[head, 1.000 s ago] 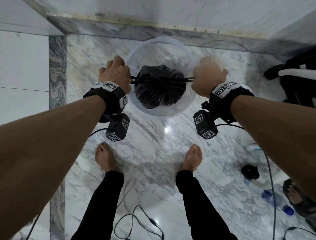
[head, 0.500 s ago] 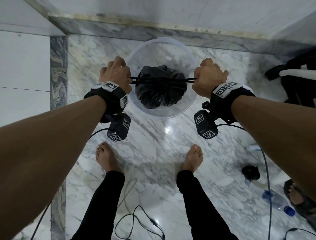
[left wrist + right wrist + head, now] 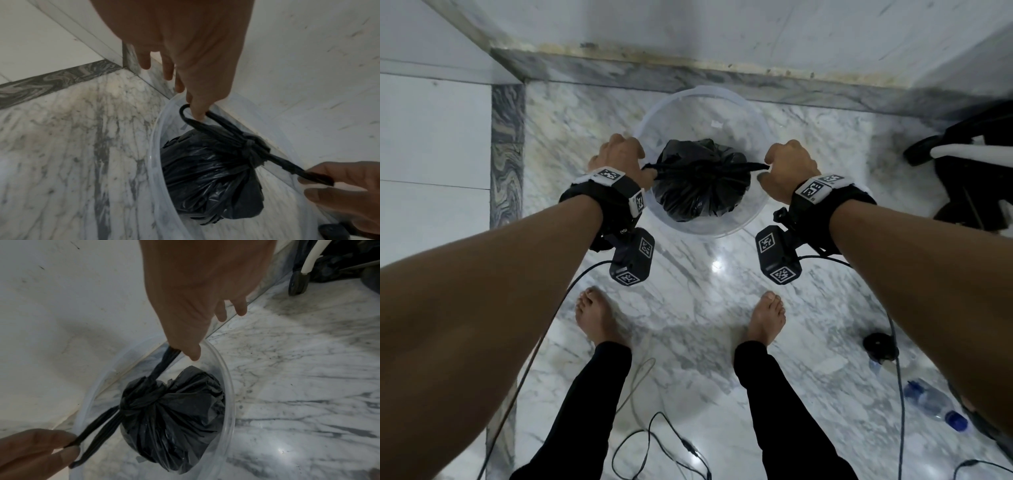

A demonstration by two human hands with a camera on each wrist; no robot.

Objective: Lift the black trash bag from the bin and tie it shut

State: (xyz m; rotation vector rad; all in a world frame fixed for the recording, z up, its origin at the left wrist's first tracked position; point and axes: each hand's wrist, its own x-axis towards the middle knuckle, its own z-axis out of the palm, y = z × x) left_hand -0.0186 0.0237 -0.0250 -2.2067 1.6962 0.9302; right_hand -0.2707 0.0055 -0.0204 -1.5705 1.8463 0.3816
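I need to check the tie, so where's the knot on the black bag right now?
In the head view the knot sits on top of the bag, over the clear bin, midway between the left hand and right hand.

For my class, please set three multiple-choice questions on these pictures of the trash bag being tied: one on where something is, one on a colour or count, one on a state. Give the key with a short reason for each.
1. Where is the trash bag?
A. On the floor beside the bin
B. In or just over the mouth of the clear bin
C. On a shelf

2. What colour is the bag?
A. White
B. Blue
C. Black

3. What state is the bag's neck in?
A. Wide open
B. Knotted, with both hands pulling the ends
C. Taped shut

Key:
1 B, the bin's rim rings the bag.
2 C, its plastic is glossy black.
3 B, the knot sits between the left hand and the right hand, each pulling a strip.
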